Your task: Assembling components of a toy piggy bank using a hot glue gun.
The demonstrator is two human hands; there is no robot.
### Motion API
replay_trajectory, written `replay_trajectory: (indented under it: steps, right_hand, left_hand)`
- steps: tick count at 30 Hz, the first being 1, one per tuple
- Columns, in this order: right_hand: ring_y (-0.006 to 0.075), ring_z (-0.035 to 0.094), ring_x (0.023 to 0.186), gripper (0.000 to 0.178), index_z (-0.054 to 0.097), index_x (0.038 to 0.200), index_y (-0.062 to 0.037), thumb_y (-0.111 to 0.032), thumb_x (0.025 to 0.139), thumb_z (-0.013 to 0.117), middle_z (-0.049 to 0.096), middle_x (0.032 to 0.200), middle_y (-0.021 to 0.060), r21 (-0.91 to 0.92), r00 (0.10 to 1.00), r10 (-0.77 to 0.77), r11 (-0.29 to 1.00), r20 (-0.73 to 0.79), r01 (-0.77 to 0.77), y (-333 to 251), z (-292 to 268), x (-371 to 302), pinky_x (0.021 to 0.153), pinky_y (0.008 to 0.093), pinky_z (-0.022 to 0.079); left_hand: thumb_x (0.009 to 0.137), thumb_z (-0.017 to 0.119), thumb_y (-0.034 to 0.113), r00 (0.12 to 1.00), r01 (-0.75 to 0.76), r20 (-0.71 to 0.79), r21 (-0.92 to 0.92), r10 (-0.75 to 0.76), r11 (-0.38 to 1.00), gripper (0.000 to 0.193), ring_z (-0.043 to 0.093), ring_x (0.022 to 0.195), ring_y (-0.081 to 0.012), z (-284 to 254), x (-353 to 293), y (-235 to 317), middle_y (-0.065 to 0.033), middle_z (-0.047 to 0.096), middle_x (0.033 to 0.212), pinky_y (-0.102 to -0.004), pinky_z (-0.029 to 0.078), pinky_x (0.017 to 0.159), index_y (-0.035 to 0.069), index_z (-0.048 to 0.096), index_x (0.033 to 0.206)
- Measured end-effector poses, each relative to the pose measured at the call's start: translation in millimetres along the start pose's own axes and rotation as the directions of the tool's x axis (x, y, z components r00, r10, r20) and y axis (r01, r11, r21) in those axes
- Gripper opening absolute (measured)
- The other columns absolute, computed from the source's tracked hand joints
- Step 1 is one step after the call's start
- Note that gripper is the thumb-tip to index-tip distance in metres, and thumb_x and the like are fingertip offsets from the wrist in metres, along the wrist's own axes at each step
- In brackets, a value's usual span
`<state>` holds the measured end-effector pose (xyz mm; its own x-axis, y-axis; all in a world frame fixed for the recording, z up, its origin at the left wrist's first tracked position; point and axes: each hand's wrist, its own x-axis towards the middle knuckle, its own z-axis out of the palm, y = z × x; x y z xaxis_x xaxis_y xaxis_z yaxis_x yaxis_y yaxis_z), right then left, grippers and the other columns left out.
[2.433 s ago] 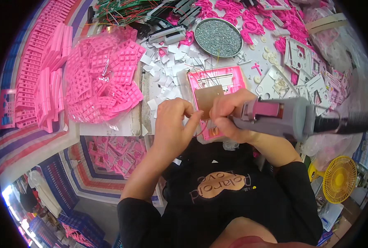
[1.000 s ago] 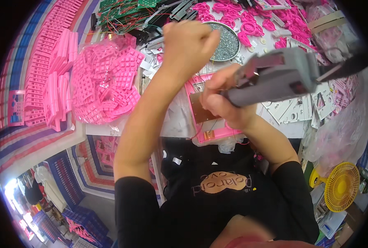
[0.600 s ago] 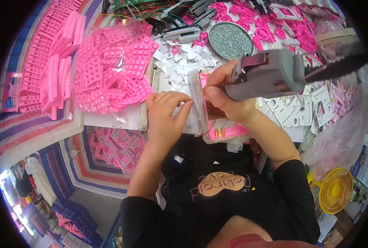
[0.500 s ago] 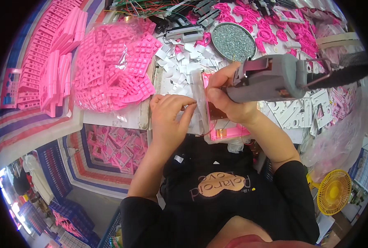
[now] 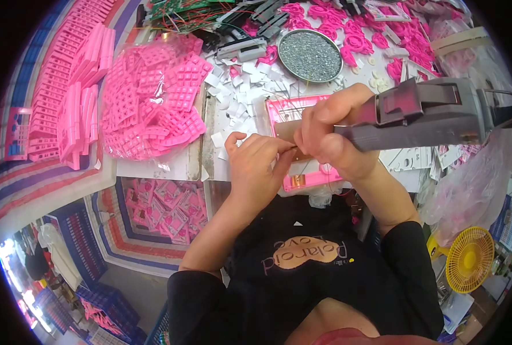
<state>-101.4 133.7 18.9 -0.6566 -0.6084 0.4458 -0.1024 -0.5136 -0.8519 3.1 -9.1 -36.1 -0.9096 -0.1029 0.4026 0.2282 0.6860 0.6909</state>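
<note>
A pink plastic case (image 5: 276,106) with a brown circuit board (image 5: 289,130) inside lies in front of me at the bench edge. My right hand (image 5: 342,135) is closed around the lower end of a grey power screwdriver (image 5: 423,123), over the case. The driver's tip is hidden by my fingers. My left hand (image 5: 259,169) reaches the left side of the case, thumb and forefinger pinched together at the board. What they pinch, if anything, is too small to make out. Thin wires run out of the case.
A round dish of small screws (image 5: 310,54) stands beyond the case. White pieces (image 5: 241,100) lie left of it. A clear bag of pink keypads (image 5: 152,103) sits at left, stacked pink panels (image 5: 83,109) farther left. Pink rings (image 5: 354,40) lie at the back, a yellow fan (image 5: 470,259) lower right.
My left hand has moved right onto the case, its fingertips now pinched at the board. My right hand and the screwdriver have shifted slightly right, and more of the case shows.
</note>
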Motion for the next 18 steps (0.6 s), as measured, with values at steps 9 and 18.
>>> replay_trajectory:
  steps: [9, 18]
  right_hand:
    - [0.0122, 0.047, 0.057, 0.035, 0.047, 0.115, -0.0084, -0.021, 0.095, 0.072, 0.049, 0.067, 0.0027, -0.005, 0.995, 0.037, 0.999, -0.094, -0.038, -15.3, -14.1, -23.1, 0.053, 0.0303, 0.041]
    - [0.0269, 0.055, 0.119, 0.073, 0.045, 0.144, 0.0037, -0.009, 0.081, 0.080, 0.055, 0.132, 0.0180, -0.840, 0.971, -0.197, 0.542, -0.137, -0.008, -61.7, -40.0, -44.9, 0.103, 0.0417, 0.042]
  left_hand:
    - [0.076, 0.082, 0.019, 0.990, -0.090, 0.116, 0.102, 0.078, 0.991, 0.023, 0.063, 0.087, -0.0210, 2.3, 8.5, 18.0, 0.0005, 0.068, 0.092, -0.0487, 0.030, 0.098, 0.014, 0.068, 0.094]
    - [0.081, 0.076, 0.009, 0.988, 0.110, 0.086, 0.194, -0.129, 0.975, 0.018, 0.059, 0.082, -0.0213, -44.1, -35.5, -5.6, -0.0034, 0.067, 0.094, -0.0379, 0.037, 0.091, 0.009, 0.067, 0.097]
